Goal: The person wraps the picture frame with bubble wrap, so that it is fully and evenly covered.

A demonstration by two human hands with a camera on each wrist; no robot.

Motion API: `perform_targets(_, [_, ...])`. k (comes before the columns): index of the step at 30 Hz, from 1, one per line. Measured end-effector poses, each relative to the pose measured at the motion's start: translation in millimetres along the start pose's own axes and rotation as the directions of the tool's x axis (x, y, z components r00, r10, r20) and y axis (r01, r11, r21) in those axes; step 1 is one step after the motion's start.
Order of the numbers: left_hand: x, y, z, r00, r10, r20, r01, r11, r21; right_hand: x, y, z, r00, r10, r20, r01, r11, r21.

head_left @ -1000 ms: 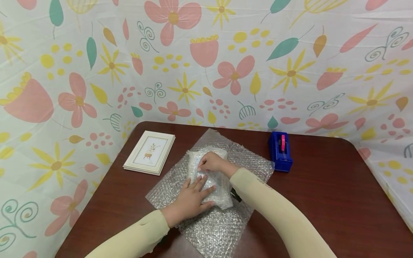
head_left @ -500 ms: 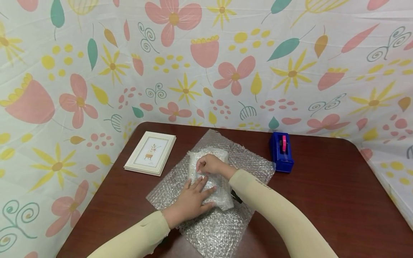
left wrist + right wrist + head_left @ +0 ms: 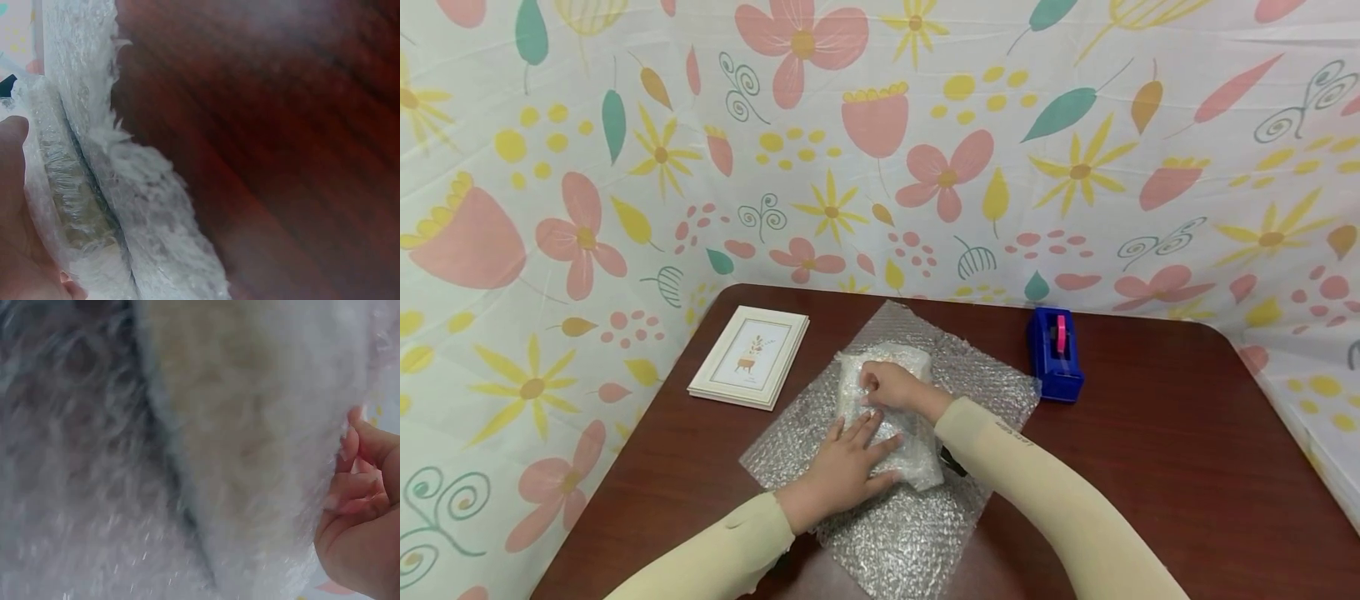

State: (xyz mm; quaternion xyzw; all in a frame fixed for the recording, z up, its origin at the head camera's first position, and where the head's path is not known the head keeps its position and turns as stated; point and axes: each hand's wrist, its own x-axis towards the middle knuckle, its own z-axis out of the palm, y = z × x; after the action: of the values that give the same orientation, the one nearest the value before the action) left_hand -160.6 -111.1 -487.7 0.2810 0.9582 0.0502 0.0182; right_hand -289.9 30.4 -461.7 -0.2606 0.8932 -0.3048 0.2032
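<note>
A flat package wrapped in bubble wrap (image 3: 922, 457) lies on a larger bubble wrap sheet (image 3: 891, 542) laid across the table. Through the clear layers a pale cream edge (image 3: 219, 425) shows in the right wrist view. My left hand (image 3: 844, 463) rests on the package's lower left part with spread fingers; in the left wrist view part of this hand (image 3: 19, 219) lies against the wrapped side. Higher on the package, my right hand (image 3: 891, 385) touches the wrap with curled fingers, thumb and forefinger close together. Whether anything thin is between those fingertips is hidden.
White picture frames (image 3: 749, 357), stacked, lie at the table's far left. A blue tape dispenser (image 3: 1054, 358) with a pink core stands right of the sheet's corner. Behind the brown table (image 3: 1157, 433) hangs a flowered cloth (image 3: 1045, 150).
My right hand has shifted only slightly on the upper part of the package, its fingers staying curled. The left hand, the package and the sheet keep their places.
</note>
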Motion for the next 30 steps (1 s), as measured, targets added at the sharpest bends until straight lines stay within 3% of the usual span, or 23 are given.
perform_targets(6, [-0.2,0.2,-0.7,1.0,0.006,-0.003,-0.006,1.0,0.007,-3.6,-4,-1,0.997,0.066,-0.043,-0.072,0.984,-0.161])
perform_targets(10, [-0.3,0.3,-1.3,1.0,-0.004,0.016,0.004,1.0,0.008,-6.2,-4,-1,0.991,0.13,-0.04,-0.136,0.949,-0.284])
perform_targets(13, [-0.4,0.3,-1.0,1.0,-0.005,0.01,0.005,1.0,-0.002,-9.5,-2,-2,0.99,0.139,-0.032,-0.142,0.934,-0.328])
perform_targets(19, [0.1,0.8,0.9,1.0,-0.008,0.009,0.008,1.0,-0.007,-16.7,7,-6,0.998,0.068,0.015,-0.062,0.962,-0.268])
perform_targets(22, [-0.1,1.3,1.2,1.0,-0.009,0.011,0.009,1.0,0.004,-20.3,8,-7,0.997,0.071,0.023,-0.064,0.972,-0.224])
perform_targets(26, [-0.9,0.6,-0.6,1.0,-0.004,0.004,0.004,1.0,0.003,-21.6,4,-5,0.994,0.107,-0.02,-0.109,0.957,-0.27])
perform_targets(30, [-0.9,-0.1,-1.3,1.0,-0.002,-0.001,0.002,1.0,-0.014,-22.0,2,-1,0.987,0.138,-0.079,-0.158,0.912,-0.379])
